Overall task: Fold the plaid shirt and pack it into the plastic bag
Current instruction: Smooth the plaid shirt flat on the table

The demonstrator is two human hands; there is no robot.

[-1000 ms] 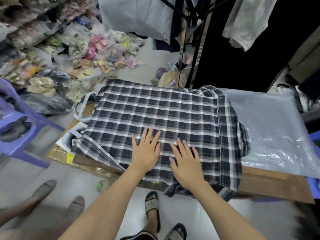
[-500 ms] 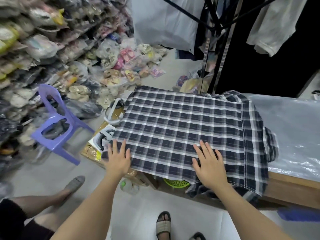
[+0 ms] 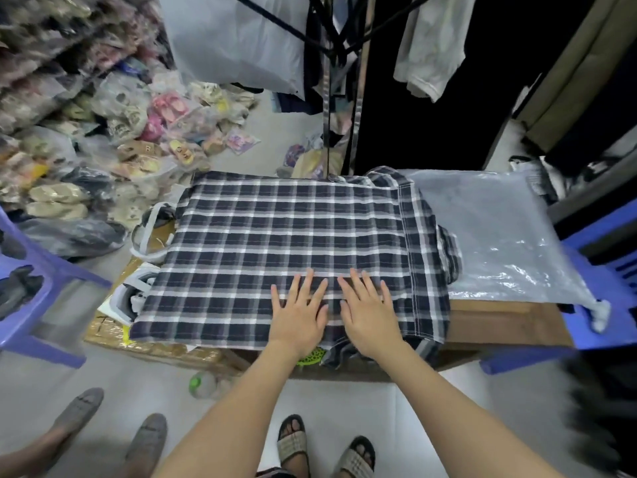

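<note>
Plaid shirt, dark navy with white checks [image 3: 293, 236]: lay spread flat on the brown wooden board [image 3: 499, 322], not yet in the bag. Its 9 o'clock end ran past the board over a tan cardboard box [image 3: 144, 343]. A bunched sleeve [image 3: 448, 250] stuck out at the shirt's 3 o'clock edge.

Clear, crinkled plastic bag [image 3: 499, 243]: lay flat at 3 o'clock of the shirt, its edge tucked under the sleeve.

Left hand [image 3: 298, 312]: palm down on the fabric near the shirt's 6 o'clock edge, fingers straight and slightly fanned, gripping nothing.

Right hand [image 3: 370, 313]: same posture, flat and splayed, just beside the left, thumbs close together.

Change from half a second before: the left hand had been out at the shirt's 7 o'clock corner, well apart from the right. It was now back at the middle, next to the right. The shirt's lay was unchanged.

A purple plastic chair [image 3: 20, 305] stood at 9 o'clock.
</note>
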